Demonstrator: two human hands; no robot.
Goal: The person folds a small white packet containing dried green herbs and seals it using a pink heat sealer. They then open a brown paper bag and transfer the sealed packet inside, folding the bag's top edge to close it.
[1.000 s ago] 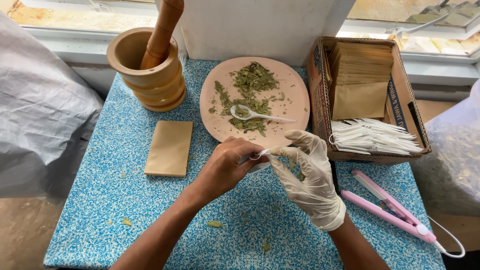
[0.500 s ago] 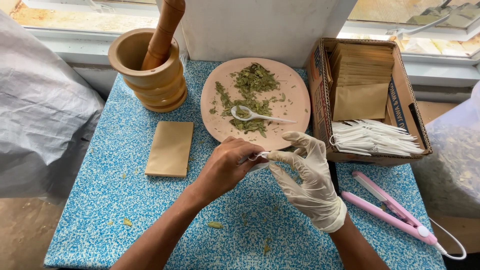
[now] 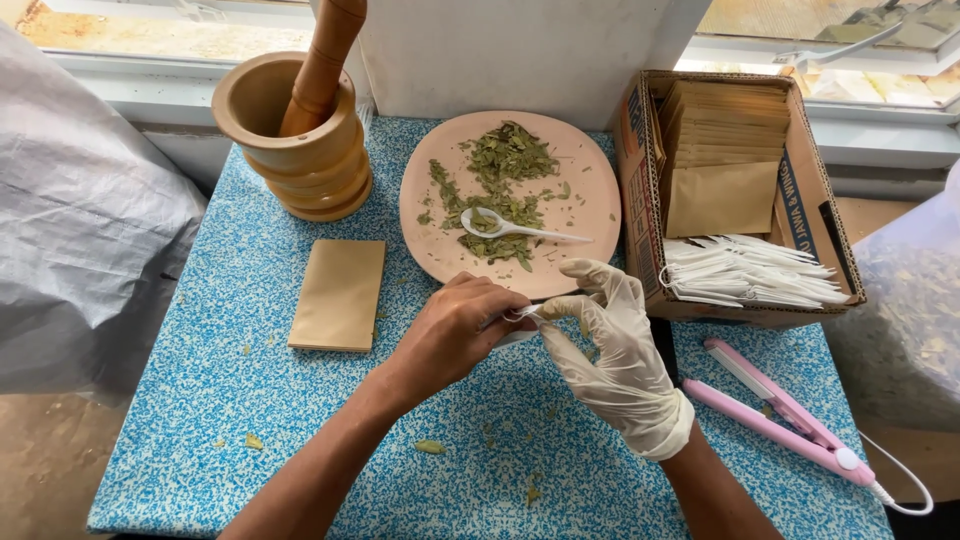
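My bare left hand (image 3: 455, 335) and my gloved right hand (image 3: 610, 345) meet over the blue speckled table (image 3: 230, 420), just below the pink plate (image 3: 590, 190). Between their fingertips they pinch a small white filter bag (image 3: 522, 314); most of it is hidden by the fingers. On the plate lie dried green leaves (image 3: 495, 185) and a white plastic spoon (image 3: 510, 228), its bowl among the leaves.
A wooden mortar (image 3: 300, 150) with pestle (image 3: 322, 65) stands at the back left. A tan paper envelope (image 3: 338, 293) lies left of my hands. A cardboard box (image 3: 640, 210) on the right holds tan envelopes and white bags. A pink heat sealer (image 3: 780, 415) lies at the front right.
Both hands stay together on the small white bag, with only slight finger movement. Nothing else has moved.
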